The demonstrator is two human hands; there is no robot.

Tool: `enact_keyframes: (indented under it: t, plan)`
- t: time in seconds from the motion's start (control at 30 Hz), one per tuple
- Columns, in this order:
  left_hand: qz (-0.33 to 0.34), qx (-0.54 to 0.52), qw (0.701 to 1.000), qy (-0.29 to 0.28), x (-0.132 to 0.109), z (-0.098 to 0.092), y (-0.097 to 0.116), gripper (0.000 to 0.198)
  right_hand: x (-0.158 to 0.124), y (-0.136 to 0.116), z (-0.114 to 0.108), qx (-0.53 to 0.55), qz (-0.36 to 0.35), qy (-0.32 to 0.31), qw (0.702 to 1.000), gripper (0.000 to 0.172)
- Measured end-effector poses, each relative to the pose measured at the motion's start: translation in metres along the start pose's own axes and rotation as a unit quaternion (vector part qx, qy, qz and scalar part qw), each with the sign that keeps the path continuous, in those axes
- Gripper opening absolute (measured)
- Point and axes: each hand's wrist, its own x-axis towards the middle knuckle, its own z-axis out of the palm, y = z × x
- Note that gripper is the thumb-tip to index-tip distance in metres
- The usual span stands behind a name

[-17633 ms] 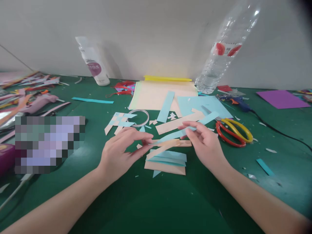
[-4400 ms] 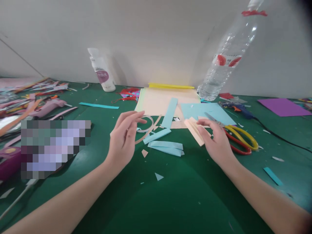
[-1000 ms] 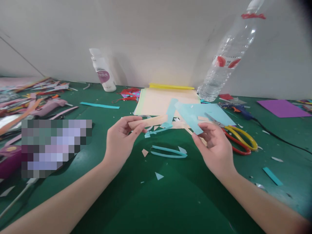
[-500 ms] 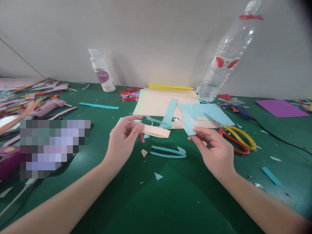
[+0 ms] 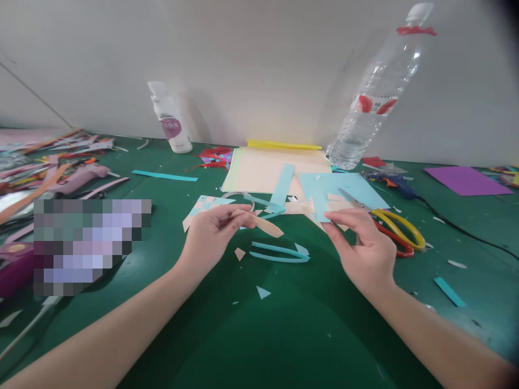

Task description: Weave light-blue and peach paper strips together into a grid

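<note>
Over my feed I counted one pair of scissors; behind them, two bottles, one of these well to the left; to their left, two V-folded blue strips; to their right, one purple sheet.

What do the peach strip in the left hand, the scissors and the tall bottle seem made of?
Peach strip: likely paper or thin card, matte; thin-edged, curved, without shine.
Scissors: greyish blades, probably metal; smooth red and yellow handles, perhaps plastic.
Tall bottle: clear, glossy, most likely plastic; ribbed see-through wall with bright highlights.
</note>
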Motion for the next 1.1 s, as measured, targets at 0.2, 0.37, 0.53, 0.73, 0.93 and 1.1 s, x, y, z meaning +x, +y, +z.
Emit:
enact_keyframes:
  t: [0.2,0.37,0.53,0.73,0.93,1.1]
  plan:
    - [0.000,0.047,0.999,0.004,0.000,-0.002,0.000,0.020,-0.002,-0.008,-0.002,0.054,-0.033,-0.005,0.998,0.029]
    - [0.002,0.046,0.999,0.020,0.000,-0.001,-0.002,0.015,-0.007,-0.016,-0.002,0.080,-0.066,-0.015,0.995,0.036]
    - [-0.014,0.020,0.999,0.028,-0.001,0.001,-0.001,0.007,-0.006,-0.022,-0.005,0.117,-0.045,-0.011,0.992,0.035]
    - [-0.015,-0.020,0.999,0.020,-0.001,0.002,-0.001,0.006,-0.001,-0.023,0.000,0.157,0.039,0.043,0.986,0.019]
    - [0.001,-0.109,0.994,0.004,0.003,0.002,-0.009,0.013,0.003,-0.011,0.003,0.163,0.098,0.055,0.980,0.010]
    - [-0.047,-0.175,0.983,-0.017,0.000,0.005,-0.005,0.031,0.000,-0.011,0.001,0.102,0.045,0.036,0.993,0.015]
